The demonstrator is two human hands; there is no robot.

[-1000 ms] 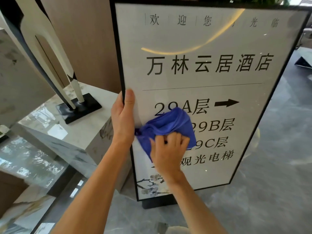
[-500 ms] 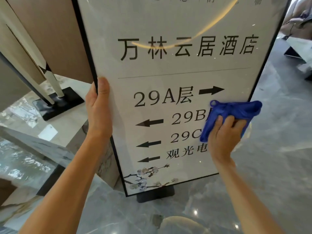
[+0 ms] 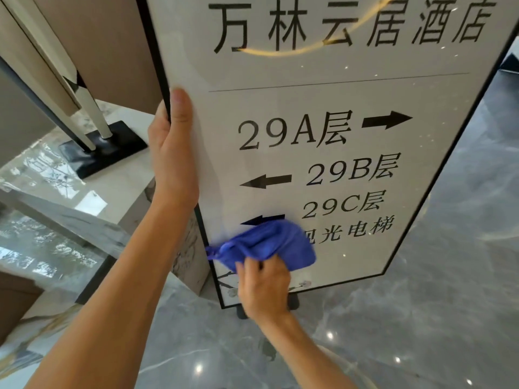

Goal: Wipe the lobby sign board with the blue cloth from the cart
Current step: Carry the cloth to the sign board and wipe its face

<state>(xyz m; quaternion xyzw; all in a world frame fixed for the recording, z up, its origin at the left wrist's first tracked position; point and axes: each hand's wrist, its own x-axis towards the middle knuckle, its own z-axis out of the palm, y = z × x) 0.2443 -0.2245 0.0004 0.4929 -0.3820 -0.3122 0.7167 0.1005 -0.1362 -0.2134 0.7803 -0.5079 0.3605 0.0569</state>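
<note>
Swept back from the right edge, the blue cloth (image 3: 266,247) now presses the sign board's (image 3: 323,153) lower left.
Right hand (image 3: 262,287) bunches it; left hand (image 3: 172,153) clamps the frame. Overlapping, even strokes would suit the bottom strip.

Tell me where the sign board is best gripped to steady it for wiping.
Grip the sign board by its thin black left edge, coming from the left, as the left hand does: the frame is narrow enough to clasp, and the face stays free for the cloth.
</note>
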